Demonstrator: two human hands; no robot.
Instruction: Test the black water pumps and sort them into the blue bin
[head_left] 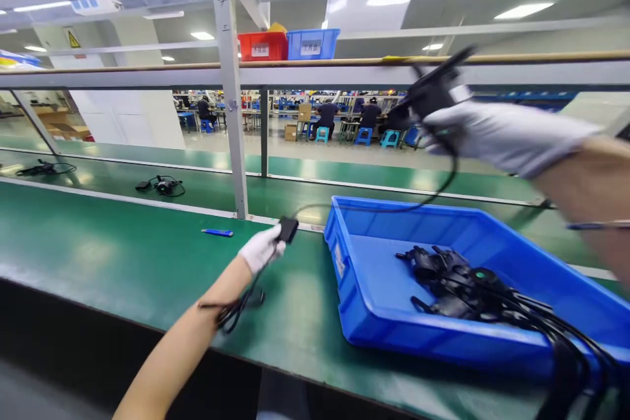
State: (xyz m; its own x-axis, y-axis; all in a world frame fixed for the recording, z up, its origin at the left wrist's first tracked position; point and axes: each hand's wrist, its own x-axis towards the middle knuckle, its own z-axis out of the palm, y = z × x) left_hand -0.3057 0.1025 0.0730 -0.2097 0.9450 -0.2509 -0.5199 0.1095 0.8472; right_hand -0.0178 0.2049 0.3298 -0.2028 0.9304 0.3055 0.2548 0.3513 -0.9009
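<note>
Two black corded units [161,185] lie apart on the green strip [108,178] at left, seemingly set out already, with a blue cutter [217,232] on the nearer bench [123,236] beside the foot of a metal post [231,98]. Just right, a worker's gloved left hand [262,248] has thumb and fingers pinched on a small black box [288,230], a cord bundle [239,310] showing by the forearm. Above sit a red bin [262,46] and a blue bin [314,44]. At right, a blue tray [377,269] holds a tangled heap of black devices [453,282], apparently work left to do, its rim a possible snag. Over it, the right hand [455,125] appears clamped on a black device [433,95], joined to the box by a cord [453,167]; blur hides the separate fingers, and the handling looks midway
</note>
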